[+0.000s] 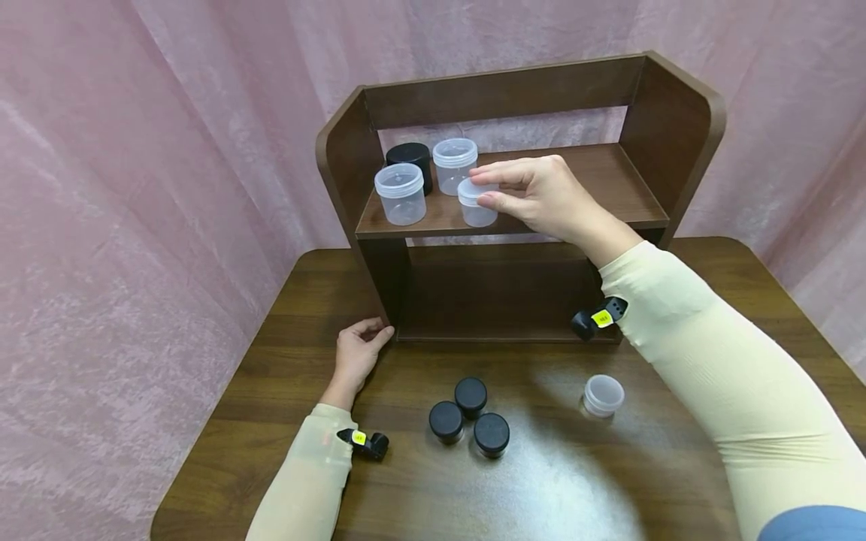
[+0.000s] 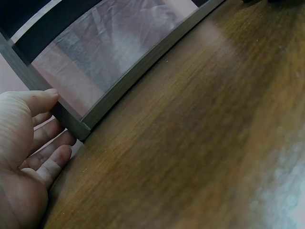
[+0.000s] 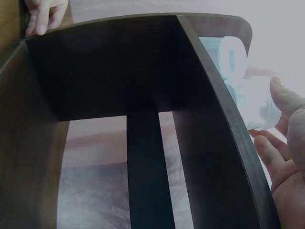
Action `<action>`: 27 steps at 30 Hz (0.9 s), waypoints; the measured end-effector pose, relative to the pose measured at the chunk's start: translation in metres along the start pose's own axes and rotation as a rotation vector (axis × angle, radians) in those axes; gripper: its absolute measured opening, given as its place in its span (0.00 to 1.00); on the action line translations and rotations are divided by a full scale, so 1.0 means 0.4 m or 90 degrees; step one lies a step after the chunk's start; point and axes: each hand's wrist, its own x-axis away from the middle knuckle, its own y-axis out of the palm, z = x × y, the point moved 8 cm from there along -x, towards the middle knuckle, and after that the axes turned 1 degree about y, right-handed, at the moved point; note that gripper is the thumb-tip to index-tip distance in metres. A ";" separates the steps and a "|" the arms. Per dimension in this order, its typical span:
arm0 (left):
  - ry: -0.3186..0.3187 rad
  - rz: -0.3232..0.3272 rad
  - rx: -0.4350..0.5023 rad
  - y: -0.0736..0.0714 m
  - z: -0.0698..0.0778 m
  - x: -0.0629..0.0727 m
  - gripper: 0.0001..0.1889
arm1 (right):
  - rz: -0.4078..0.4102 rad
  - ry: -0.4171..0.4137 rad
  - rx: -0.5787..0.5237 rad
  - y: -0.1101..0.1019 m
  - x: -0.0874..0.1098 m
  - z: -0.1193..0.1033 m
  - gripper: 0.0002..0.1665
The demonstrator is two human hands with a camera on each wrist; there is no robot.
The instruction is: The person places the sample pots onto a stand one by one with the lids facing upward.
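At the front of the upper shelf, my right hand (image 1: 544, 195) pinches a small clear plastic jar (image 1: 477, 214) around its lid, thumb on the near side and fingers on the far side. In the right wrist view this jar (image 3: 259, 102) sits between thumb and fingers, beside the shelf board. My left hand (image 1: 357, 353) grips the lower front corner of the brown wooden shelf unit (image 1: 510, 94). The left wrist view shows the thumb (image 2: 45, 99) over the panel's edge, with the other fingers along its outer side.
Left of the held jar stand two larger clear jars (image 1: 401, 199) (image 1: 455, 167) and a black-lidded jar (image 1: 409, 154). Several small jars lie on the table (image 1: 271, 421): three black-lidded ones (image 1: 470, 394) grouped in front of the unit, a clear one (image 1: 604, 394) to the right. Pink curtain (image 1: 169, 188) hangs behind.
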 end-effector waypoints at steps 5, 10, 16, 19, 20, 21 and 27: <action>-0.002 -0.004 -0.003 0.001 0.000 0.000 0.18 | -0.004 -0.024 0.042 0.004 -0.006 -0.001 0.16; -0.001 -0.005 -0.003 -0.001 0.001 0.000 0.17 | -0.020 -0.040 0.071 0.010 -0.017 0.000 0.18; -0.001 -0.008 -0.002 0.001 0.003 0.000 0.17 | -0.025 -0.022 0.082 0.016 -0.027 0.005 0.18; -0.004 -0.011 -0.003 0.001 0.003 0.001 0.17 | -0.024 -0.011 0.085 0.021 -0.028 0.008 0.18; -0.005 -0.011 -0.002 0.001 0.002 0.000 0.17 | -0.025 -0.008 0.086 0.023 -0.029 0.009 0.18; -0.006 -0.011 -0.001 0.000 0.002 0.001 0.17 | -0.025 -0.005 0.086 0.024 -0.030 0.009 0.18; -0.006 -0.006 0.002 -0.003 -0.002 -0.004 0.19 | -0.025 -0.003 0.079 0.033 -0.040 0.006 0.19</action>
